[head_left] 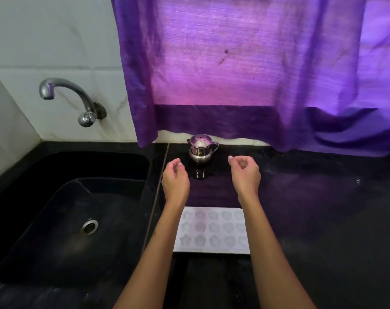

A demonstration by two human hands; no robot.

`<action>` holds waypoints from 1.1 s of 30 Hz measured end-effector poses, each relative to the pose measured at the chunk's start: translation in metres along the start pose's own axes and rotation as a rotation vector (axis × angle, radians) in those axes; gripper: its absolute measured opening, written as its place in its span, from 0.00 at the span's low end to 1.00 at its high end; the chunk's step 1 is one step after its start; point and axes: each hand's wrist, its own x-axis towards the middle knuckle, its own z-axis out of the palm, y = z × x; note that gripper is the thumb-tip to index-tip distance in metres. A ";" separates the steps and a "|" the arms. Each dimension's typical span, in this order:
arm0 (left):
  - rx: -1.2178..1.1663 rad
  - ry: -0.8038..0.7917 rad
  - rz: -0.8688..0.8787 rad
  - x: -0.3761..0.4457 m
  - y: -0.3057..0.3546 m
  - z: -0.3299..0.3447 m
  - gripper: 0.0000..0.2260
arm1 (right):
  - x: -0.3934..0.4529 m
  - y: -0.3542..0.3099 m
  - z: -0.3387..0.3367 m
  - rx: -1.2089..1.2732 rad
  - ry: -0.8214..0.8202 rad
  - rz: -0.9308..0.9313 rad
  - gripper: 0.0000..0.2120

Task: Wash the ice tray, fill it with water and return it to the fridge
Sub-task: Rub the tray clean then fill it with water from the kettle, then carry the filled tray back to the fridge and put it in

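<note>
A pale ice tray (pixel 213 230) with several flower-shaped and heart-shaped cells lies flat on the black counter (pixel 312 208), near its front edge, between my two forearms. My left hand (pixel 175 180) hovers above the counter beyond the tray's far left corner, fingers loosely curled, holding nothing. My right hand (pixel 245 172) hovers beyond the tray's far right corner, fingers also loosely curled and empty. Neither hand touches the tray. The black sink (pixel 62 219) lies to the left, with a chrome tap (pixel 73 97) on the wall above it. No water runs from the tap.
A small steel pot with a lid (pixel 200 148) stands on the counter just beyond my hands, against the wall. A purple curtain (pixel 234 74) hangs over the back of the counter. The sink drain (pixel 90 227) is at the basin's bottom.
</note>
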 end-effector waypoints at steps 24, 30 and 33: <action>0.673 0.100 -0.279 -0.034 -0.087 -0.066 0.13 | -0.047 0.097 -0.048 -0.861 -0.033 0.154 0.23; 0.643 0.035 -0.317 -0.031 -0.091 -0.068 0.12 | -0.052 0.105 -0.043 -0.905 -0.049 0.146 0.24; 0.627 0.014 -0.325 -0.030 -0.092 -0.069 0.12 | -0.052 0.108 -0.043 -0.892 -0.043 0.124 0.23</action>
